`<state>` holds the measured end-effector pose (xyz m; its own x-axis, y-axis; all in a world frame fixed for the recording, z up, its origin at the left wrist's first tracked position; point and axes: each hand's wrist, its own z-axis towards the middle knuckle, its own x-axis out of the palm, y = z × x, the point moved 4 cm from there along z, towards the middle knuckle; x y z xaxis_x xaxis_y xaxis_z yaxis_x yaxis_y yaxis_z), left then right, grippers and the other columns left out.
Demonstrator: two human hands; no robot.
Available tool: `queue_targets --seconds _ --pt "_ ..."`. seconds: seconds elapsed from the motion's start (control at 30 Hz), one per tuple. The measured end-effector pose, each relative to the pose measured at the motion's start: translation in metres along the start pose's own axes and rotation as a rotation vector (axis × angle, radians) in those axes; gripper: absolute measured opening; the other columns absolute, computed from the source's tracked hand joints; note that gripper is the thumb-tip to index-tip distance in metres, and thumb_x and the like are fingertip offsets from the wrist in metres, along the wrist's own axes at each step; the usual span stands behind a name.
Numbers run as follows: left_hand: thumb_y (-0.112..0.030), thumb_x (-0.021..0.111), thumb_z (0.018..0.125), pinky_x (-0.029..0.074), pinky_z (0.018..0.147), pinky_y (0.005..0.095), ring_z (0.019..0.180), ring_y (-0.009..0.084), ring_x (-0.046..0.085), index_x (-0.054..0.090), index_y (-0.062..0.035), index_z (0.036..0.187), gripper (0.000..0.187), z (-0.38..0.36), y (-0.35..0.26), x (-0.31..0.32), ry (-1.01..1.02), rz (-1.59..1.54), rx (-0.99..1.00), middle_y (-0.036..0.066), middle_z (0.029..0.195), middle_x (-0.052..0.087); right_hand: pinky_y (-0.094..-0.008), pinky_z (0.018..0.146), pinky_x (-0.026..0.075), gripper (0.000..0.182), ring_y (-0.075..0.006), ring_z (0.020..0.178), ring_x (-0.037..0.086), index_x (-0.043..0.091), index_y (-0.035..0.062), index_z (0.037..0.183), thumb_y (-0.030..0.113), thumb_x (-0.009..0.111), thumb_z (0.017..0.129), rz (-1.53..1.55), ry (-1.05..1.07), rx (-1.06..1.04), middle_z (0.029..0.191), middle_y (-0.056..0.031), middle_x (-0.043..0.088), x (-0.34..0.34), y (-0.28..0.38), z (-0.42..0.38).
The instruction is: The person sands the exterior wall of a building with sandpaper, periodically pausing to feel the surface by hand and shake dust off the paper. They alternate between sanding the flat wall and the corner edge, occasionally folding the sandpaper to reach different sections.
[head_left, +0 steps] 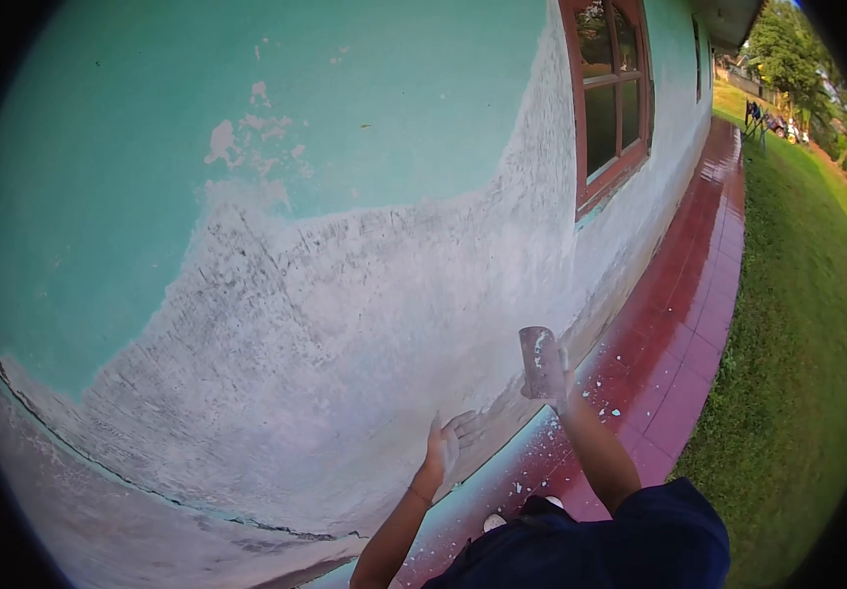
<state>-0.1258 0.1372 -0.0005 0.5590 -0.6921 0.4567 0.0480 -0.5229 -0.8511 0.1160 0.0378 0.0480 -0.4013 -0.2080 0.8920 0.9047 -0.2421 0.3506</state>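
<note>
My right hand [564,381] grips a curved, brownish-grey piece of sandpaper [541,361] with white dusty patches, held up in front of the lower wall. The fingers are mostly hidden behind the piece. Lower and to the left, my left hand [453,437] is open with its fingers stretched out, and white dust covers the palm. It holds nothing and overlaps the wall's base in this view. The wall [345,285] is bare and whitish with dark streaks in its lower part, while turquoise paint [374,98] covers the upper part with a ragged edge.
A brown-framed window [612,98] is set in the wall ahead on the right. White flakes [616,412] lie scattered over the red tiled walkway [674,324]. Grass [787,294] borders it. A long crack [149,488] runs along the wall at lower left. My shoes show below.
</note>
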Motion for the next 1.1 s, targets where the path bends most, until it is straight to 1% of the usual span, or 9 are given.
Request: queue_targets --seconds 0.1,0.17,0.23,0.5,0.57,0.67,0.83,0.97,1.1 --pt "-0.070 0.038 0.097 0.023 0.121 0.0573 0.149 0.0421 0.031 0.033 -0.0022 0.155 0.089 0.021 -0.003 0.031 -0.180 -0.879 -0.245 0.026 0.156 0.042 -0.0416 0.074 0.057 0.036 -0.0246 0.083 0.070 0.071 0.0031 0.110 0.036 0.069 0.094 -0.719 -0.396 0.235 0.094 -0.0079 0.072 -0.017 0.005 -0.048" --pt "-0.071 0.037 0.096 0.023 0.122 0.0541 0.145 0.0396 0.036 0.037 -0.0030 0.153 0.089 0.021 -0.020 0.022 -0.037 -0.571 -0.058 0.024 0.160 0.038 -0.0352 0.066 0.057 0.028 -0.0174 0.073 0.069 0.077 0.0022 0.094 0.029 0.069 0.095 -1.399 -0.645 0.388 0.079 -0.0034 0.071 -0.022 0.030 -0.051" --pt "-0.069 0.036 0.097 0.025 0.121 0.0528 0.143 0.0387 0.041 0.039 -0.0034 0.153 0.086 0.030 -0.022 0.025 0.066 -0.495 0.048 0.023 0.159 0.039 -0.0305 0.067 0.054 0.034 -0.0123 0.074 0.066 0.075 -0.0005 0.102 0.032 0.071 0.095 -1.557 -0.540 0.188 0.082 -0.0024 0.072 -0.059 0.056 -0.076" --pt "-0.062 0.036 0.104 0.039 0.109 0.0469 0.126 0.0243 0.055 0.049 -0.0063 0.146 0.071 0.069 0.122 0.078 0.150 0.099 -0.238 0.012 0.143 0.058 -0.0302 0.078 0.051 0.035 -0.0114 0.087 0.064 0.074 -0.0009 0.108 0.031 0.074 0.094 -1.339 -0.228 0.523 0.091 -0.0028 0.073 -0.043 0.058 -0.123" --pt "-0.058 0.039 0.106 0.043 0.106 0.0431 0.122 0.0213 0.056 0.050 -0.0063 0.144 0.065 0.102 0.162 0.072 0.109 0.263 -0.035 0.010 0.138 0.059 -0.0312 0.085 0.050 0.038 -0.0126 0.093 0.064 0.073 -0.0003 0.115 0.031 0.074 0.094 -1.238 -0.217 0.497 0.098 -0.0041 0.073 -0.040 0.058 -0.118" --pt "-0.047 0.049 0.107 0.042 0.105 0.0317 0.120 0.0207 0.054 0.045 -0.0022 0.146 0.059 0.102 0.130 0.112 -0.016 0.283 -0.005 0.010 0.135 0.058 -0.0328 0.095 0.050 0.047 -0.0153 0.105 0.065 0.065 0.0004 0.130 0.029 0.075 0.093 -1.037 -0.303 0.402 0.113 -0.0077 0.072 -0.022 0.051 -0.115" --pt "-0.040 0.044 0.110 0.033 0.114 0.0355 0.131 0.0238 0.044 0.032 0.0000 0.152 0.059 0.075 0.066 0.171 -0.139 0.315 0.270 0.014 0.141 0.047 -0.0341 0.102 0.047 0.077 -0.0191 0.123 0.058 0.034 0.0050 0.157 0.024 0.073 0.094 -0.334 -0.242 0.129 0.141 -0.0117 0.055 -0.009 0.037 -0.109" --pt "-0.025 0.041 0.107 0.021 0.118 0.0464 0.139 0.0348 0.031 0.019 0.0000 0.158 0.060 0.073 0.062 0.178 -0.206 0.778 0.517 0.023 0.145 0.034 -0.0368 0.111 0.042 0.098 -0.0218 0.135 0.049 0.010 0.0084 0.165 0.025 0.074 0.092 -0.362 -0.207 0.234 0.153 -0.0122 0.044 -0.030 0.039 -0.104" --pt "-0.025 0.044 0.104 0.019 0.115 0.0520 0.131 0.0395 0.033 0.015 -0.0010 0.159 0.066 0.056 0.028 0.207 -0.285 1.062 0.542 0.025 0.142 0.033 -0.0311 0.102 0.045 0.086 -0.0169 0.119 0.055 0.013 0.0098 0.165 0.022 0.067 0.099 -0.624 -0.029 0.198 0.139 -0.0076 0.051 0.010 0.053 -0.099"
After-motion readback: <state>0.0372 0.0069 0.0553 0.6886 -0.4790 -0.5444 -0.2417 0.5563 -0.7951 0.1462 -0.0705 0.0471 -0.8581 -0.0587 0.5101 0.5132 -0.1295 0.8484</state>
